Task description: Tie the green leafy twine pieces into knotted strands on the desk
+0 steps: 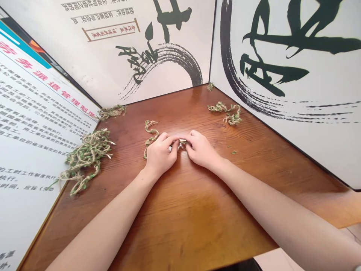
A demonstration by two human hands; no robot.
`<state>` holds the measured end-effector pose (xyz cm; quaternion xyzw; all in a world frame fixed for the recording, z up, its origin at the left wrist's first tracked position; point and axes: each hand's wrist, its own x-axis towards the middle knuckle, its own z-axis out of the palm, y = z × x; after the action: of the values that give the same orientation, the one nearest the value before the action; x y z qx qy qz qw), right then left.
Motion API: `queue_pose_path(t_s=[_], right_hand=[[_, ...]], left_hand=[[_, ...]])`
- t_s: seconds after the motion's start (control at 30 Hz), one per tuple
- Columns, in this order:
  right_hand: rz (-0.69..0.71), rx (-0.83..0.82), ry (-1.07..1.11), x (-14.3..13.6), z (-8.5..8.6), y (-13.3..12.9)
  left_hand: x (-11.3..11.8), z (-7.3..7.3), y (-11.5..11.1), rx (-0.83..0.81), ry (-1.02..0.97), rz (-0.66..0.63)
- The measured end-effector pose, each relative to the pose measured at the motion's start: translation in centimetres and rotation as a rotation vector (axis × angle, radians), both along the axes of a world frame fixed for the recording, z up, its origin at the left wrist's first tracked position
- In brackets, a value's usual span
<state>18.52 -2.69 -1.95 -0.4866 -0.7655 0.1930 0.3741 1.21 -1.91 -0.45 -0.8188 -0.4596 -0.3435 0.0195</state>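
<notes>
Twine with green leaf-like bits point(151, 140) lies on the worktop point(197, 210) just beyond and to the left of the left hand point(162, 154). Its curved length runs mostly from the far side towards the person, and its near part goes behind this hand. Between the two hands a short piece point(183, 141) is placed roughly crosswise; the left hand and the right hand point(200, 148) pinch it, thumb against finger, with fingertips almost meeting. Whether it is joined to the curved length, I cannot tell, because the left hand covers that part. So the left hand is the nearer one to the strand. A big pile point(87, 158) stands farther left, near the left panel point(28, 131); a smaller bundle point(232, 114) is at the far right. Towards the person, the wood surface stretches between the forearms to the front edge
</notes>
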Motion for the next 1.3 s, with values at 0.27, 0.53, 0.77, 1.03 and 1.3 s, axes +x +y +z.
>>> queue_pose_path(t_s=[0.27, 0.53, 0.77, 1.03, 1.3], right_hand=[[0.027, -0.017, 0.059, -0.4, 0.2, -0.1], [-0.029, -0.112, 0.032, 0.0, 1.4, -0.2], [-0.086, -0.081, -0.009, -0.2, 1.0, 0.0], [-0.154, -0.102, -0.021, 0.1, 1.4, -0.2], [-0.229, -0.135, -0.036, 0.1, 1.4, -0.3]], left_hand=[[0.0, 0.1, 0.1, -0.035, -0.038, -0.043], [-0.1, 0.1, 0.1, -0.084, -0.056, -0.071], [-0.2, 0.4, 0.2, -0.176, -0.059, -0.053], [-0.1, 0.5, 0.1, -0.199, -0.044, -0.031], [0.1, 0.6, 0.0, -0.176, -0.007, 0.039]])
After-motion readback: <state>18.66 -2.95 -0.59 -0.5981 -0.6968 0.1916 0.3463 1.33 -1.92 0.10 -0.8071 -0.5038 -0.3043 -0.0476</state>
